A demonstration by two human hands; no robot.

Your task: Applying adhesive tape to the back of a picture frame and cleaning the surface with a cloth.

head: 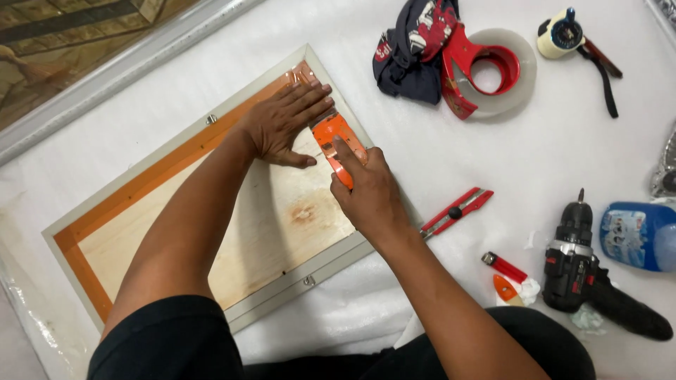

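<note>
A picture frame point(211, 119) lies face down on white foam sheeting, its plywood backing point(282, 225) bordered by orange tape. My left hand point(285, 123) lies flat, fingers spread, on the frame's far right corner. My right hand point(366, 190) grips an orange tool point(334, 134), perhaps a scraper or tape dispenser, and presses it onto the backing beside the left hand's fingertips. What the tool's tip touches is hidden by the fingers.
A red utility knife point(458, 210) lies right of the frame. Farther right are a red lighter point(503, 267), a black cordless drill point(584, 274) and a blue bottle point(637, 236). A red tape dispenser point(486, 70), dark cloth point(408, 49) and another silver frame point(113, 70) lie at the back.
</note>
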